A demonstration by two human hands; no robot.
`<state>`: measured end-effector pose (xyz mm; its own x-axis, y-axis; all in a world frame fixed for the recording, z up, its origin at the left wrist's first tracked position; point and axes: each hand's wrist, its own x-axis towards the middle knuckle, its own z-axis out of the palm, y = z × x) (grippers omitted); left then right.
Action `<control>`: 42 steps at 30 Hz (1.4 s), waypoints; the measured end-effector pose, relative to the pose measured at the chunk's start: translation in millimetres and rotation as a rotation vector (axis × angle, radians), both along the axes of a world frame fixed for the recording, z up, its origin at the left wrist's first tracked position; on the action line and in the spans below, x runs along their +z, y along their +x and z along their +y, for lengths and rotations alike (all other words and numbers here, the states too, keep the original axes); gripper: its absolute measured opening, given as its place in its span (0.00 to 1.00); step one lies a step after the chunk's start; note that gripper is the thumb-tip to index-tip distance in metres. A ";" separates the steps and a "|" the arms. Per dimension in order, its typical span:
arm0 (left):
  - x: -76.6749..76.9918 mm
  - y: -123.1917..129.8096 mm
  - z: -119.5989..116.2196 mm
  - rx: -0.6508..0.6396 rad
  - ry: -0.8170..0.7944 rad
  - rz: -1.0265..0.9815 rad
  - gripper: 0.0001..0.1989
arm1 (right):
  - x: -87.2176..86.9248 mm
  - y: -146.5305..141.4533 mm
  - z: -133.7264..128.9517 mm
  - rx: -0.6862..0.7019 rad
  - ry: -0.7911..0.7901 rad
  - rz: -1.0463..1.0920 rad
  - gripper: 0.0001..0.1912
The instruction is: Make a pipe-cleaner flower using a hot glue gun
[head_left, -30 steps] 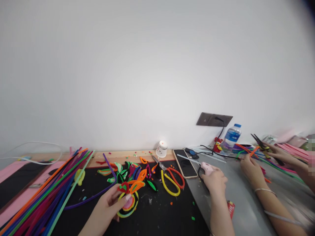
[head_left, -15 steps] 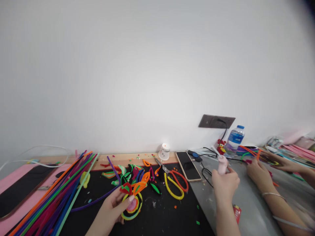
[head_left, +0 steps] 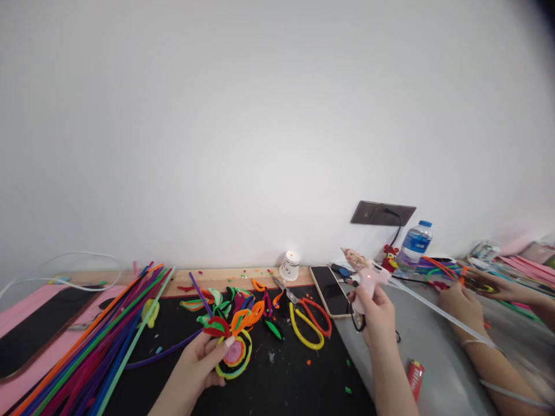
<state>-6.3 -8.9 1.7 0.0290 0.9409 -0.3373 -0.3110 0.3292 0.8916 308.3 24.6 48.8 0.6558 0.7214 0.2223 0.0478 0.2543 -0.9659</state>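
Note:
My left hand (head_left: 203, 363) pinches a round pipe-cleaner piece (head_left: 234, 351) with a pink centre and yellow-green rim; red-green and orange loops stick up from its top. My right hand (head_left: 373, 309) is closed around a pink glue gun (head_left: 370, 277), its nozzle end pointing left and up, a clear glue stick (head_left: 437, 312) trailing out of its back to the right. Between my hands, scissors (head_left: 310, 318) with yellow and orange handles lie on the black mat (head_left: 277, 387). Behind the round piece are several coloured pipe-cleaner petals (head_left: 243, 300).
Long pipe cleaners (head_left: 104, 335) lie at the left over a pink mat. A phone (head_left: 332, 292), a white paper cup (head_left: 289, 267), a water bottle (head_left: 414, 247) and a red lighter (head_left: 415, 378) are also out. Another person's hands (head_left: 462, 306) work at the right.
My right hand has moved slightly left, and the glue gun has turned from upright, end-on to sideways, showing its nozzle and glue stick. The round piece in my left hand has shifted slightly.

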 end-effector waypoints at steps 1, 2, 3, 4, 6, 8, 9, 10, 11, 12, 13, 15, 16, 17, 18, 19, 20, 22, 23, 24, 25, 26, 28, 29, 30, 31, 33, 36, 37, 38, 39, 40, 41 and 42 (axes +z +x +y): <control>2.1 -0.2 -0.9 -0.007 -0.010 -0.005 0.27 | -0.1 -4.5 0.6 0.103 0.031 0.027 0.15; 4.0 -0.4 -1.7 -0.013 -0.016 -0.010 0.26 | -0.6 -8.9 1.1 0.192 0.041 0.048 0.16; 5.9 -0.7 -2.3 -0.017 -0.020 -0.012 0.26 | -1.5 -13.1 1.2 0.264 0.025 0.063 0.16; 7.6 -0.9 -2.9 -0.016 -0.025 -0.014 0.25 | -2.7 -17.0 1.2 0.322 -0.008 0.069 0.16; 10.8 -1.3 -3.8 -0.009 -0.035 -0.019 0.23 | -6.2 -24.2 0.3 0.448 -0.097 0.037 0.15; 13.7 -1.3 -4.8 -0.011 -0.050 -0.028 0.21 | -10.2 -31.0 -1.5 0.587 -0.176 -0.027 0.15; 14.9 -1.2 -5.4 -0.015 -0.059 -0.034 0.20 | -12.2 -34.4 -2.6 0.649 -0.208 -0.053 0.15; 16.0 -1.0 -6.1 -0.016 -0.069 -0.038 0.20 | -13.9 -37.9 -3.9 0.703 -0.239 -0.073 0.16; 17.0 -0.6 -6.8 -0.015 -0.080 -0.039 0.19 | -15.4 -41.6 -5.2 0.741 -0.262 -0.089 0.18; 17.7 -0.1 -7.5 -0.008 -0.090 -0.039 0.19 | -16.6 -45.6 -6.6 0.771 -0.283 -0.107 0.19; 18.1 0.5 -8.0 0.002 -0.099 -0.042 0.19 | -17.5 -49.7 -8.2 0.802 -0.303 -0.130 0.20; 18.2 1.6 -8.5 0.022 -0.115 -0.054 0.19 | -18.2 -58.3 -11.5 0.867 -0.325 -0.194 0.18; 17.9 2.1 -8.5 0.027 -0.119 -0.062 0.19 | -18.0 -62.7 -13.2 0.896 -0.335 -0.229 0.17; 17.4 2.5 -8.3 0.028 -0.121 -0.068 0.18 | -17.6 -66.9 -14.9 0.921 -0.342 -0.266 0.17; 16.9 2.7 -8.1 0.026 -0.121 -0.071 0.18 | -17.0 -70.9 -16.5 0.943 -0.351 -0.301 0.16; 16.3 2.9 -8.0 0.019 -0.118 -0.075 0.18 | -16.5 -74.5 -18.0 0.963 -0.359 -0.332 0.15; 15.8 2.9 -7.9 0.012 -0.117 -0.076 0.17 | -16.0 -77.7 -19.2 0.980 -0.363 -0.360 0.14; 15.0 2.8 -8.0 0.001 -0.118 -0.080 0.17 | -15.8 -82.7 -21.0 1.011 -0.364 -0.400 0.12; 14.7 2.7 -8.3 -0.004 -0.118 -0.085 0.17 | -15.9 -84.6 -21.4 1.021 -0.356 -0.411 0.12; 14.6 2.6 -8.6 -0.009 -0.118 -0.089 0.17 | -16.2 -86.0 -21.6 1.033 -0.350 -0.419 0.12; 14.6 2.4 -9.0 -0.013 -0.117 -0.094 0.17 | -16.6 -87.0 -21.6 1.040 -0.348 -0.426 0.12; 14.6 2.3 -9.4 -0.015 -0.113 -0.097 0.17 | -17.0 -87.8 -21.5 1.044 -0.348 -0.431 0.12; 15.0 2.1 -10.0 -0.018 -0.110 -0.101 0.17 | -17.7 -88.8 -20.9 1.051 -0.343 -0.436 0.12; 15.3 2.1 -10.2 -0.016 -0.112 -0.101 0.16 | -17.9 -89.0 -20.7 1.053 -0.344 -0.438 0.12; 15.5 2.2 -10.2 -0.011 -0.112 -0.102 0.16 | -18.0 -89.1 -20.5 1.055 -0.345 -0.440 0.12; 15.7 2.3 -10.2 -0.003 -0.114 -0.105 0.16 | -17.9 -89.2 -20.3 1.058 -0.348 -0.441 0.12; 16.4 2.5 -10.3 0.002 -0.111 -0.112 0.15 | -17.5 -89.0 -20.3 1.061 -0.349 -0.444 0.13; 18.4 2.9 -11.3 -0.016 -0.094 -0.104 0.15 | -16.6 -88.9 -20.4 1.065 -0.335 -0.438 0.14; 19.4 3.0 -11.6 -0.024 -0.089 -0.096 0.16 | -16.3 -89.0 -20.4 1.069 -0.332 -0.435 0.15; 20.3 3.2 -11.8 -0.029 -0.086 -0.089 0.16 | -15.9 -89.2 -20.5 1.075 -0.330 -0.434 0.15; 21.1 3.3 -11.9 -0.028 -0.087 -0.084 0.16 | -15.5 -89.5 -20.4 1.079 -0.326 -0.433 0.16; 21.7 3.5 -11.9 -0.028 -0.090 -0.081 0.16 | -15.1 -89.9 -20.4 1.081 -0.320 -0.434 0.16; 22.0 3.6 -11.8 -0.027 -0.093 -0.078 0.17 | -14.5 -90.3 -20.3 1.081 -0.313 -0.436 0.16; 22.0 3.6 -11.7 -0.024 -0.097 -0.076 0.16 | -14.0 -90.8 -20.3 1.079 -0.303 -0.437 0.16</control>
